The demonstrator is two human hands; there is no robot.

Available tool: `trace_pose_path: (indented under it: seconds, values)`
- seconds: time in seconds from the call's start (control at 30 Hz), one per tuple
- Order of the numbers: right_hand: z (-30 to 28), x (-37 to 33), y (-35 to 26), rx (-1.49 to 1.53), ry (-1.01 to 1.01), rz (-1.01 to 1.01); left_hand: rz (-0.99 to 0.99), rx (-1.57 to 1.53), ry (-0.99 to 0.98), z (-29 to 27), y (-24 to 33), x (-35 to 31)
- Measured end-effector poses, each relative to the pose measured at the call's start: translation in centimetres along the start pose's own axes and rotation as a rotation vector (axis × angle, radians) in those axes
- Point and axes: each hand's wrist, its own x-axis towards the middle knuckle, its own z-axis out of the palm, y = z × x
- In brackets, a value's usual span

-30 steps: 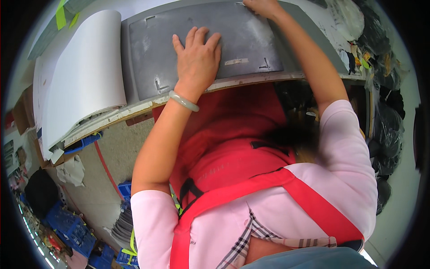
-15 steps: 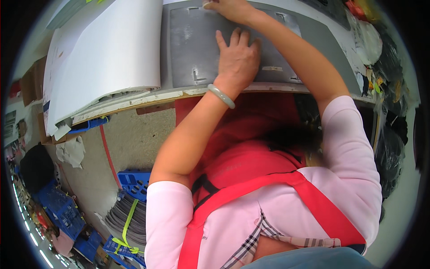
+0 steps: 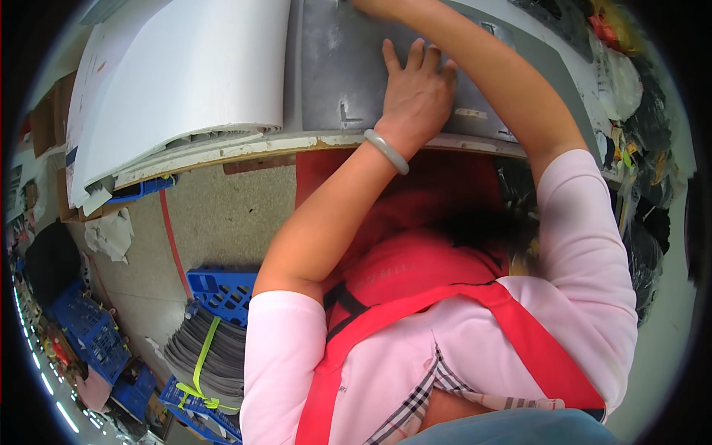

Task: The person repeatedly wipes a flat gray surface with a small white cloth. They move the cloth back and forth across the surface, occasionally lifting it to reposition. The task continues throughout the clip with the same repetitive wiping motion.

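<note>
Board [image 3: 330, 74], dark grey and flat with L-shaped slots near its corners, lies on a larger grey sheet [image 3: 545, 63] on a table [image 3: 285, 142]. The left hand [image 3: 419, 100] rests palm down on the board near its front edge, fingers spread and closed on nothing; the board is directly beneath it. A pale bracelet [image 3: 386, 151] circles that wrist. The right hand [image 3: 377, 6] is over the board's far left part, cut off by the view's top edge, so whether it grips anything cannot be told. Its forearm slants across the board's right half. Left of the board stands a curled white sheet [image 3: 185, 70]; right of it, plastic bags [image 3: 645, 111]. Below and left of the board, a strapped grey stack [image 3: 182, 348] sits by a blue crate [image 3: 222, 289].
</note>
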Motion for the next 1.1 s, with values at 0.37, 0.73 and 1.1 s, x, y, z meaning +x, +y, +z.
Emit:
trace_pose_path:
  seconds: [0.37,0.73,1.1]
  values:
    - [-1.5,-0.4,-1.7,0.616,-0.061,0.453,-0.01,0.019,-0.009,-0.3,-0.2,0.0]
    - [-4.6,-6.4,-5.8,0.987,-0.302,0.448,-0.063,0.074,-0.172,-0.6,0.0,0.4]
    - [-0.9,-14.2,-14.1,-0.353,0.138,0.535,0.053,-0.032,0.131,2.5,-1.1,-0.5]
